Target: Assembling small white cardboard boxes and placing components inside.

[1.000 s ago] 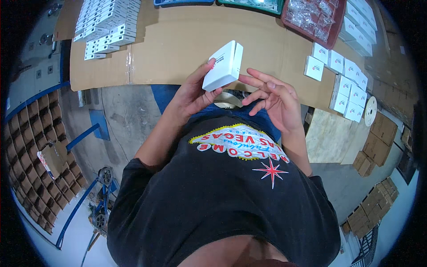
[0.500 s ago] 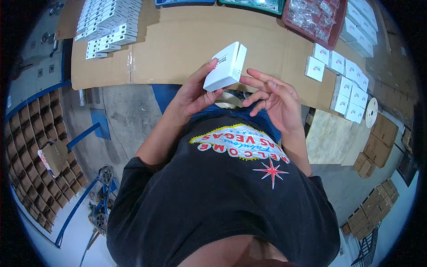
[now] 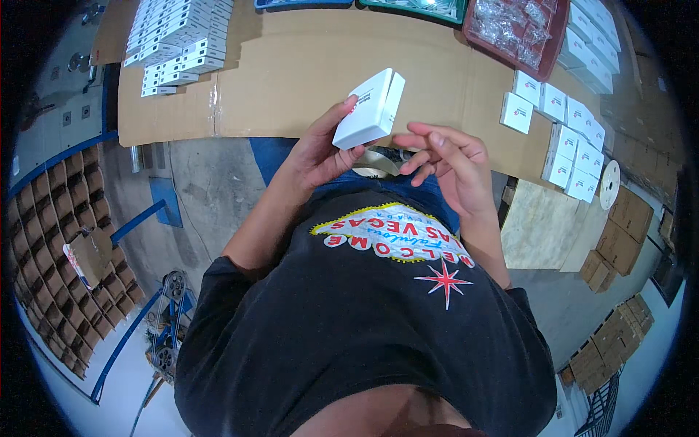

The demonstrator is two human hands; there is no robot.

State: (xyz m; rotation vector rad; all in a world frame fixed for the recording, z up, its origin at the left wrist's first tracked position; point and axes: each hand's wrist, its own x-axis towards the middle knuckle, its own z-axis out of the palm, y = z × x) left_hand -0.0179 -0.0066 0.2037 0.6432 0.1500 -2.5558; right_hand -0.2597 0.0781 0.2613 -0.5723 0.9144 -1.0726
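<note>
A small white box (image 3: 369, 111) with dark and red print is held tilted above the near edge of the table by my left hand (image 3: 325, 149). The thumb lies on its printed face and the other fingers are mostly hidden beneath it. A narrow gap runs along the box's upper right side, by its lid. To the right, my right hand (image 3: 453, 164) is apart from the box, palm turned up, its fingers loosely bent and spread with nothing in them.
Brown cardboard (image 3: 291, 65) covers the table. White boxes are stacked at far left (image 3: 178, 44) and grouped at right (image 3: 571, 146). Blue (image 3: 302, 4), green (image 3: 415, 7) and dark red (image 3: 542, 69) trays line the far edge, the red one holding clear plastic packets. A white reel (image 3: 609, 185) stands at right.
My right hand has drawn slightly away from the box's right side, its fingers curling a little. The left hand and the box have hardly moved.
</note>
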